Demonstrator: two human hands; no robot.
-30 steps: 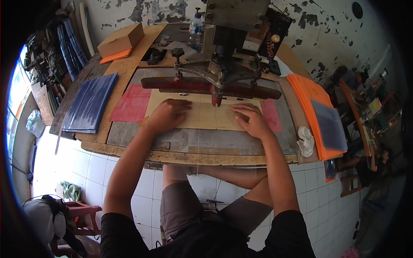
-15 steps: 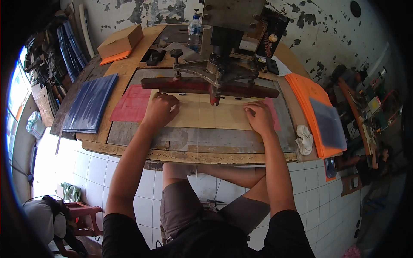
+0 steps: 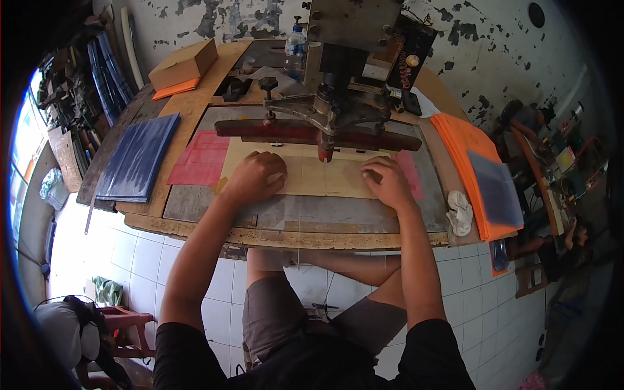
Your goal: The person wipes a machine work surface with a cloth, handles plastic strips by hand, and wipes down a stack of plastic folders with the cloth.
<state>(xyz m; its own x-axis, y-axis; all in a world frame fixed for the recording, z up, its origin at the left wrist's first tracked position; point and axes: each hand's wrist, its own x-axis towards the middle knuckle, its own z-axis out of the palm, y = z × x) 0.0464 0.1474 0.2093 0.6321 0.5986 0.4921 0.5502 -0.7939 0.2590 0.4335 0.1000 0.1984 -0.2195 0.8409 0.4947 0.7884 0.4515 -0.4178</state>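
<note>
A pale yellow sheet (image 3: 312,172) lies flat on a grey plate (image 3: 195,208) beneath the red bar (image 3: 286,130) of a press. My left hand (image 3: 257,175) rests over the left part of the sheet, closed, its fingers curled together. On the sheet's right part lies my right hand (image 3: 388,182), closed too, with thumb and index finger bent toward each other. Whatever either hand may hold is hidden under the fingers. Pink-red material (image 3: 198,159) shows past the sheet's left side, and a pink strip (image 3: 409,172) past its right.
Dark blue clear sheets (image 3: 138,159) lie at the left, an orange stack (image 3: 468,162) at the right beside a white cloth (image 3: 459,212). Behind are a cardboard box (image 3: 185,64) and a bottle (image 3: 294,52). Another person (image 3: 65,335) is at the lower left; others are at far right.
My left hand has moved right and a little toward me, from the sheet's left edge onto the sheet. My right hand has shifted slightly left and toward me.
</note>
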